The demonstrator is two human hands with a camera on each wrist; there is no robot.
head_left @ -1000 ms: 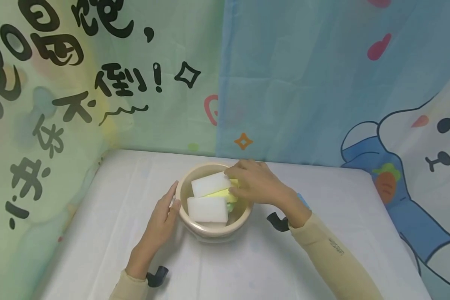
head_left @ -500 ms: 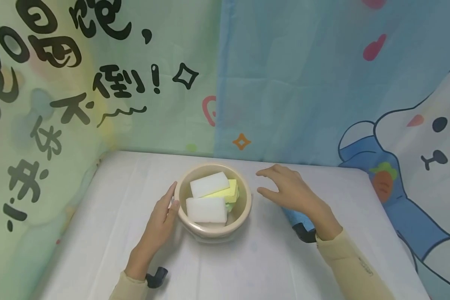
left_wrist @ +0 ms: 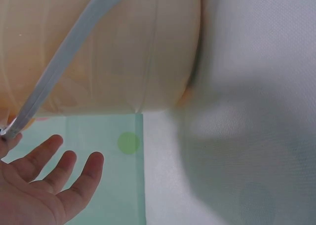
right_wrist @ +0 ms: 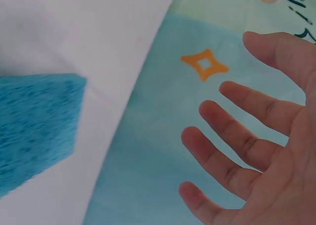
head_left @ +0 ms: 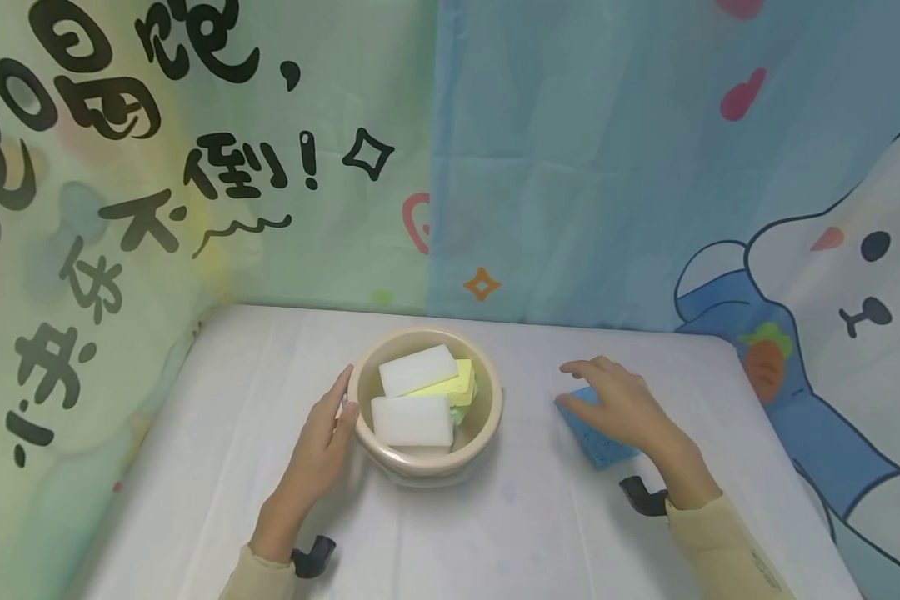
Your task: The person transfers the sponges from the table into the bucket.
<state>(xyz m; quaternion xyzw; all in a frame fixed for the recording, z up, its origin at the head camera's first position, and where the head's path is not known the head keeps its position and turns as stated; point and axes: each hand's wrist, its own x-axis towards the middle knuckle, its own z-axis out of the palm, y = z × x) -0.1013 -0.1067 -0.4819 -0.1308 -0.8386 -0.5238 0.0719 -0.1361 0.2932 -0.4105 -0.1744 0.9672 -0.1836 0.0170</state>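
A cream bucket [head_left: 487,437] stands on the table, its grey handle [left_wrist: 64,55] slanting across its side in the left wrist view. Inside lie two white sponges [head_left: 414,421], a yellow sponge [head_left: 461,382] and something green, mostly covered. My left hand [head_left: 321,446] rests against the bucket's left rim; the left wrist view shows its fingers [left_wrist: 86,183] spread, near the handle's end. Over a blue sponge [head_left: 596,442] on the table hovers my right hand [head_left: 621,407], fingers apart and holding nothing. The right wrist view shows a gap between that hand and the blue sponge [right_wrist: 37,121].
A white cloth covers the table [head_left: 510,533]. Behind it hangs a printed curtain [head_left: 570,208] in green and blue, with dark lettering and a cartoon animal. Dark strap ends [head_left: 313,557] stick out by both wrists.
My right hand has left the bucket's contents and moved right and down, over the blue sponge. The left hand stays at the bucket's rim.
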